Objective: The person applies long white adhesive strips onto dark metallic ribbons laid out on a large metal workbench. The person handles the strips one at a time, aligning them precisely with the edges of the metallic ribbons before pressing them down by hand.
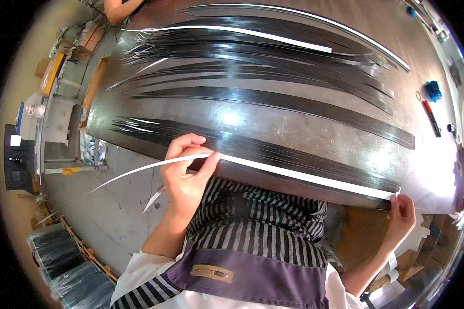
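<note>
A long white strip [299, 177] lies along the near edge of the dark table. My left hand [183, 180] pinches it between thumb and fingers near the middle. Past that hand, its thin tapering tail curves down to the left over the floor. At the strip's wide right end, my right hand [403, 212] closes thumb and fingers on it. Directly behind the white strip lies a bundle of thin black strips [273, 149], with pointed ends fanned out at the left. A small pale pointed piece [152, 200] shows beside my left wrist; I cannot tell whether that hand holds it.
More black strips [294, 108] lie in rows across the table [191, 116], with another white strip [273, 37] on top farther back. A blue bundle [433, 91] and a red-and-black pen-like tool [431, 118] rest at the right. Another person's arm [121, 9] shows at the far left.
</note>
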`<state>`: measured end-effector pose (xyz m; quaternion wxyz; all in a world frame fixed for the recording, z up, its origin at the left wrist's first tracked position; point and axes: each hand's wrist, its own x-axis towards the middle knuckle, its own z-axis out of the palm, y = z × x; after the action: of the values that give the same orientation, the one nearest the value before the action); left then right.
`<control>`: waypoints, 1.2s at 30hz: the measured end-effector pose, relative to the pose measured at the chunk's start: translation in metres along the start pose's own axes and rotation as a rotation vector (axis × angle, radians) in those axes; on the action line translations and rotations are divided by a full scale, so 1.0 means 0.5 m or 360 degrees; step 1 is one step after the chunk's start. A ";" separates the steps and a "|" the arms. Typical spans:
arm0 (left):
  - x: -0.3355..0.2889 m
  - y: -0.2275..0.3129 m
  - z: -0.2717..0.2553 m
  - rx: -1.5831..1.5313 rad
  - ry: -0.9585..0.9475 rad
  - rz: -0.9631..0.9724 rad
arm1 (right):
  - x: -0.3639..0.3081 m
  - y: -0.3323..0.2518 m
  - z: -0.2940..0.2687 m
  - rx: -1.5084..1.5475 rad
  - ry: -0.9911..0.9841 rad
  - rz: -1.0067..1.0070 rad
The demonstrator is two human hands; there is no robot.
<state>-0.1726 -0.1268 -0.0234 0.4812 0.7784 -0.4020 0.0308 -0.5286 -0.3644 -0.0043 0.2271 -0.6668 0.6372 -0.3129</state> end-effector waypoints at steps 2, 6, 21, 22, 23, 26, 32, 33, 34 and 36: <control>0.000 0.006 0.001 -0.0014 0.0019 -0.0015 | 0.001 -0.008 -0.002 -0.0197 0.0006 -0.0132; 0.000 0.012 -0.001 0.0013 0.0046 0.0001 | 0.015 -0.001 -0.014 -0.0561 -0.0059 -0.0398; 0.004 0.003 -0.015 -0.0115 0.0073 -0.0051 | -0.194 -0.348 0.277 0.0080 -0.1032 -0.1797; 0.006 0.007 -0.034 -0.0229 0.0071 -0.0131 | -0.196 -0.344 0.276 0.0115 -0.1046 -0.1774; 0.013 -0.004 -0.056 -0.0358 0.0039 -0.0344 | -0.197 -0.344 0.275 0.0099 -0.1037 -0.1747; 0.040 -0.076 -0.141 -0.0456 0.0102 -0.0636 | -0.203 -0.341 0.279 0.0118 -0.1027 -0.1698; 0.054 -0.182 -0.262 -0.0366 0.0183 -0.0781 | -0.210 -0.345 0.280 0.0105 -0.0973 -0.1752; 0.054 -0.179 -0.266 -0.0328 0.0183 -0.0777 | -0.211 -0.342 0.281 0.0116 -0.0995 -0.1711; 0.056 -0.174 -0.262 -0.0297 0.0180 -0.0771 | -0.212 -0.343 0.280 0.0108 -0.0996 -0.1707; 0.054 -0.177 -0.256 -0.0237 0.0193 -0.0728 | -0.214 -0.346 0.279 0.0091 -0.0998 -0.1696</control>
<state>-0.0531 -0.0249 -0.0075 0.5548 0.8083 -0.1869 -0.0621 -0.3067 -0.2567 0.0058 0.2339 -0.9472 0.1107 -0.1893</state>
